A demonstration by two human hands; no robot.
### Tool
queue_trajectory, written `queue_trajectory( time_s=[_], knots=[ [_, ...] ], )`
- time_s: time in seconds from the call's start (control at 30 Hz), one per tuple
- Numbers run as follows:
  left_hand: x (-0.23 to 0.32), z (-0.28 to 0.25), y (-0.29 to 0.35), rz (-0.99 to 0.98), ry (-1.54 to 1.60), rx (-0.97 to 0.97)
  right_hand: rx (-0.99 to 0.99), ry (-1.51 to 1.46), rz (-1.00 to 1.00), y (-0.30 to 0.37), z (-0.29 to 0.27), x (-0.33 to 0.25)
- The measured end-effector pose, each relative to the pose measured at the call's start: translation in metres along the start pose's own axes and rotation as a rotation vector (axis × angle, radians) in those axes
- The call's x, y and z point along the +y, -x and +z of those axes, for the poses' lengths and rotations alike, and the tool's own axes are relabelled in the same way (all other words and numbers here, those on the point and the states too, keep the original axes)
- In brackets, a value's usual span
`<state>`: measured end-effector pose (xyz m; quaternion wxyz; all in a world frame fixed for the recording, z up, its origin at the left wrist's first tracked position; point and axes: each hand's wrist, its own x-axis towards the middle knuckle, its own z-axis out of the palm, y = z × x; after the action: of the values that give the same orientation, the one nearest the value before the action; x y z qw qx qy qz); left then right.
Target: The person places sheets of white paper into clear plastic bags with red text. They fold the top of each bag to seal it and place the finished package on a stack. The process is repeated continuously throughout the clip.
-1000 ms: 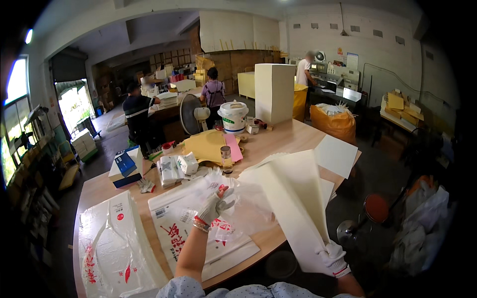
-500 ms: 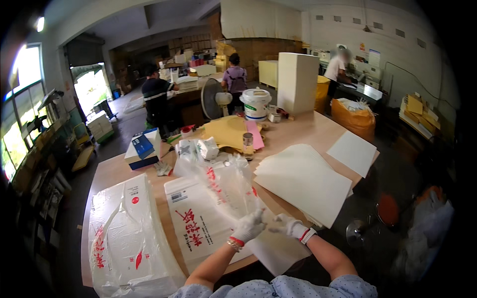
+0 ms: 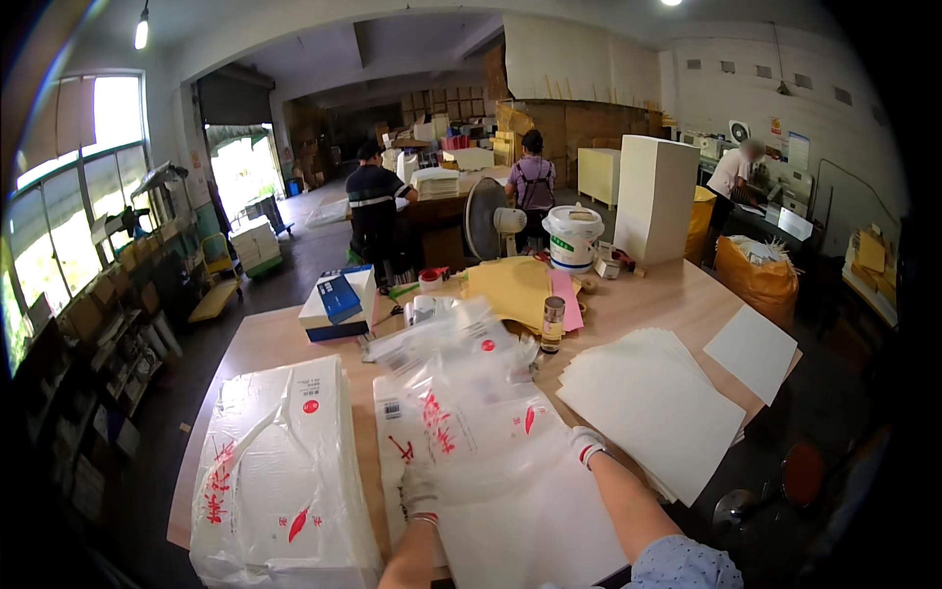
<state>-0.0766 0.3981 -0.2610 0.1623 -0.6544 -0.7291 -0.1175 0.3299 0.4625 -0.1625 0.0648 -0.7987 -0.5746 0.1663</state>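
A clear plastic bag [image 3: 466,393] with red printing lies puffed up and partly blurred in front of me, over white sheets [image 3: 530,520]. At its left side is my left hand [image 3: 420,491], in a white glove; film and motion blur obscure its fingers. My right hand [image 3: 587,445], also gloved, is closed at the bag's right edge, its fingertips partly covered. Left of the bag stands a tall wrapped stack [image 3: 270,471] in similar printed plastic. To the right, large white sheets [image 3: 653,402] lie fanned out.
Farther back on the table are a blue-and-white box [image 3: 339,302], a small jar [image 3: 552,326], yellow sheets [image 3: 505,292], a white bucket [image 3: 572,239] and a tall white block [image 3: 657,196]. A fan [image 3: 486,221] stands beyond. Three people work farther off. A stool [image 3: 800,474] is at right.
My hands were close together over the bag; now they are spread to its two sides. The bag has opened out toward me, over the sheets. The view has tipped up and shifted left.
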Motion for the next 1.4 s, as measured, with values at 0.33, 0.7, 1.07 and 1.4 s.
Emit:
queue_trajectory(
  time_s=[0.33, 0.7, 1.07, 1.4],
  knots=[
    [-0.032, -0.018, 0.092, -0.209, 0.386, -0.208, 0.087, -0.245, -0.443, 0.082, -0.011, 0.041],
    [-0.025, -0.121, 0.069, -0.422, 0.651, -0.339, -0.004, -0.433, -0.309, 0.089, -0.010, 0.009],
    [-0.006, -0.261, 0.180, -0.506, 0.890, -0.631, -0.169, -0.312, -0.306, 0.226, -0.052, 0.100],
    [0.004, -0.338, 0.280, -0.323, 1.024, -0.520, 0.038, -0.526, -0.679, 0.362, -0.087, 0.115]
  ],
)
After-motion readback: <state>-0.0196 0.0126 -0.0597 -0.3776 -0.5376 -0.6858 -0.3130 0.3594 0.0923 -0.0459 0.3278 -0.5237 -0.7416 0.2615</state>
